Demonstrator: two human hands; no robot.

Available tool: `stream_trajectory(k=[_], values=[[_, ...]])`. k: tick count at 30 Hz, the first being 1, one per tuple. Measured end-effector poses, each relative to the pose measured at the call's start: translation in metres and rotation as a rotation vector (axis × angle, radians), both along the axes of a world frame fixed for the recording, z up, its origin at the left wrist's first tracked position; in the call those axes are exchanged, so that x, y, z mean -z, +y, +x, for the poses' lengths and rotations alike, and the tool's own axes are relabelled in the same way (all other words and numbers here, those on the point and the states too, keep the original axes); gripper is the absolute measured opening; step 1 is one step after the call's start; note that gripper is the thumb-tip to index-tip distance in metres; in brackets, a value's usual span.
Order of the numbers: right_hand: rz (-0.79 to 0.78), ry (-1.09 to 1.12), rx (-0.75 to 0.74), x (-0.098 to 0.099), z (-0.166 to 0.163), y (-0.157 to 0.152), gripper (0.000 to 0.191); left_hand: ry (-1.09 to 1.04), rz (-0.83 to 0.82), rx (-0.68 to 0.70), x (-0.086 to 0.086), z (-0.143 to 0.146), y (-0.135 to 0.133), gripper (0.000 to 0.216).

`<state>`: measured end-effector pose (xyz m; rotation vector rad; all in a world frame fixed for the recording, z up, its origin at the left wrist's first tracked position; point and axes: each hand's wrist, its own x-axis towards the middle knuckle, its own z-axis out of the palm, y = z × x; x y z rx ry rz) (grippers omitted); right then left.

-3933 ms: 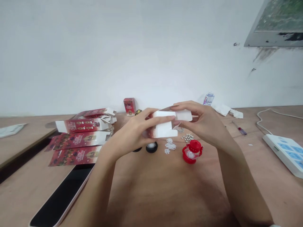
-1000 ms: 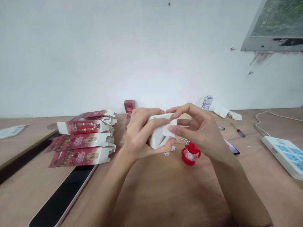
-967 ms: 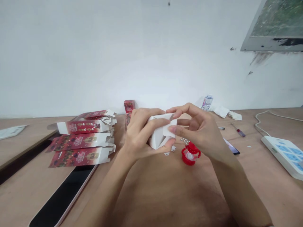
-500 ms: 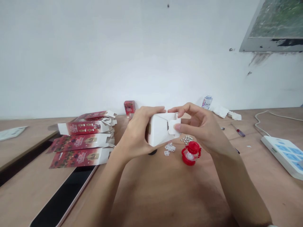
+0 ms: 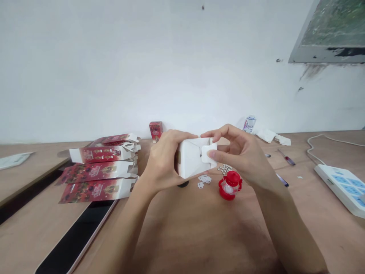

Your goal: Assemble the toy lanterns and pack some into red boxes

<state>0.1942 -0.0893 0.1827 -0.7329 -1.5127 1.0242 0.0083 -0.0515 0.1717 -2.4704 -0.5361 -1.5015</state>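
Observation:
My left hand [image 5: 162, 161] wraps around a small cardboard box [image 5: 190, 161], held above the wooden table with its white inside facing me. My right hand [image 5: 239, 154] pinches the box's end flaps between thumb and fingers, pressing a small side flap inward. Just below and to the right on the table stands a little red toy lantern [image 5: 230, 184]. Small white paper tabs [image 5: 204, 179] and a cluster of button cells [image 5: 224, 167] lie beneath the box.
Several flat red cartons [image 5: 99, 167] are stacked at the left, above a black tablet [image 5: 76, 236]. A finished red box [image 5: 155, 130] stands by the wall. A white power strip [image 5: 342, 184], a screwdriver [image 5: 286, 157], a small bottle [image 5: 249, 123] and tissues [image 5: 270, 135] lie at the right.
The box went from an unfolded blank to a squared-up shape held end-on. My right fingers moved onto its end flaps and pushed the side flap further in over the last half second.

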Motion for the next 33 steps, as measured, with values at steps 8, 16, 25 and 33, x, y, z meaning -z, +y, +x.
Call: stream_trajectory(k=[8,16,25,33], values=[[0.0,-0.024,0.037,0.0,-0.004,-0.003,0.025,0.038,0.042,-0.02,-0.002,-0.002,0.0,0.063],[-0.039,-0.076,-0.017,0.001,0.001,-0.002,0.02,0.092,0.053,-0.02,-0.002,-0.001,0.001,0.061],[0.017,-0.078,0.042,0.006,-0.004,0.002,0.033,-0.017,-0.011,0.017,0.004,0.002,0.003,0.064],[0.221,-0.101,0.012,0.01,-0.004,0.016,0.03,-0.151,0.011,0.047,0.009,0.013,0.003,0.074]])
